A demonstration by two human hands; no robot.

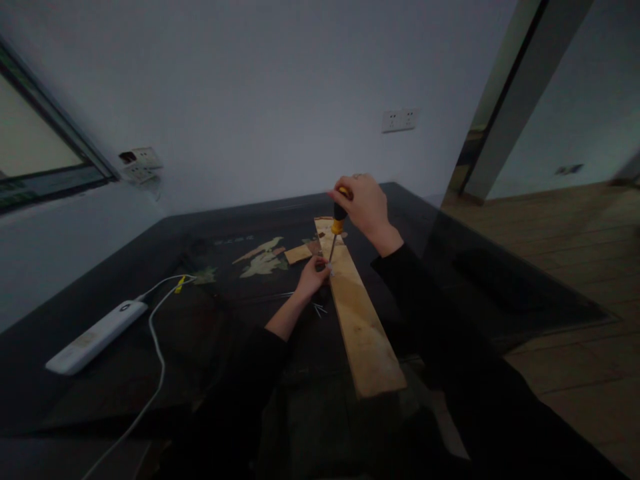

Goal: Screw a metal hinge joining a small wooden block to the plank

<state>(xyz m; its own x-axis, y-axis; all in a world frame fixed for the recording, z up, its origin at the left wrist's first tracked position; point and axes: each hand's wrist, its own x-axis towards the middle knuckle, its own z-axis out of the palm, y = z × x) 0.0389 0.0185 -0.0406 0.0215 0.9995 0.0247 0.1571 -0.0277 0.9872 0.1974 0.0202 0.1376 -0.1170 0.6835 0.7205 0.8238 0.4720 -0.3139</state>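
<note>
A screwdriver (338, 215) with a black and yellow handle stands nearly upright over a long wooden board (360, 320). My right hand (364, 205) is closed round the top of its handle. The shaft runs down to the board's left edge, where my left hand (311, 277) pinches with its fingertips at the tip. What those fingers hold is too small to make out. Several thin metal pieces, like screws or nails (319, 309), lie on the dark table by my left wrist. A shorter wooden piece (299, 254) lies beside the board's far part.
The glossy dark table (210, 347) stands against a pale wall and carries a printed bird and leaf pattern. A white power strip (97, 337) lies at the left, its white cable (161, 360) running off the near edge. The board's near end overhangs that edge.
</note>
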